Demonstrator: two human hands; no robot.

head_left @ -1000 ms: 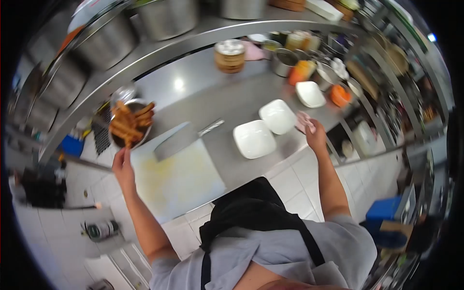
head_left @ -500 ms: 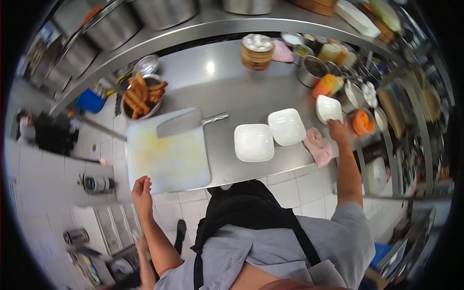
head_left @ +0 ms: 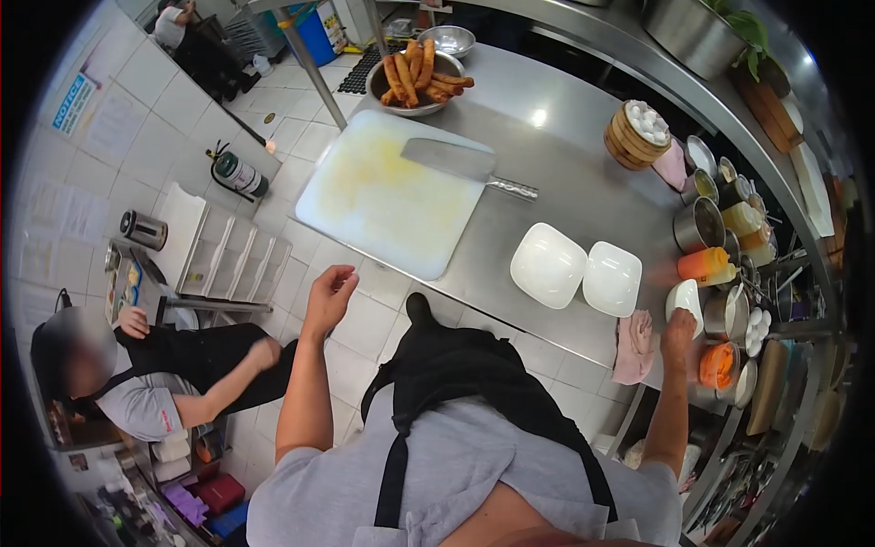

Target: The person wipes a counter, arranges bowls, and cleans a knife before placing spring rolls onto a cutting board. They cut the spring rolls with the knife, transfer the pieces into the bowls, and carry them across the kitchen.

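My right hand (head_left: 676, 334) grips the near rim of a white square bowl (head_left: 685, 299) at the right end of the counter. Two more white bowls, one glossy bowl (head_left: 549, 265) and its neighbour (head_left: 612, 279), stand side by side to the left. Between them and my right forearm, a pink cloth (head_left: 633, 347) hangs over the counter's front edge. My left hand (head_left: 332, 299) hovers in front of the counter, holding nothing, its fingers loosely bent and apart. Nearest to it is the white cutting board (head_left: 383, 205), where a broad cleaver (head_left: 448, 160) lies.
Fried dough sticks (head_left: 415, 75) fill a metal bowl at the far left. A bamboo steamer (head_left: 627, 137) with eggs stands at the back. Sauce bottles (head_left: 704, 264) and a container of orange food (head_left: 719, 365) line the right side. A co-worker (head_left: 150, 387) is at my left.
My view has turned left, bringing a co-worker into sight and shifting the counter to the right. My right hand stays at the same bowl; my left hand remains in the air.
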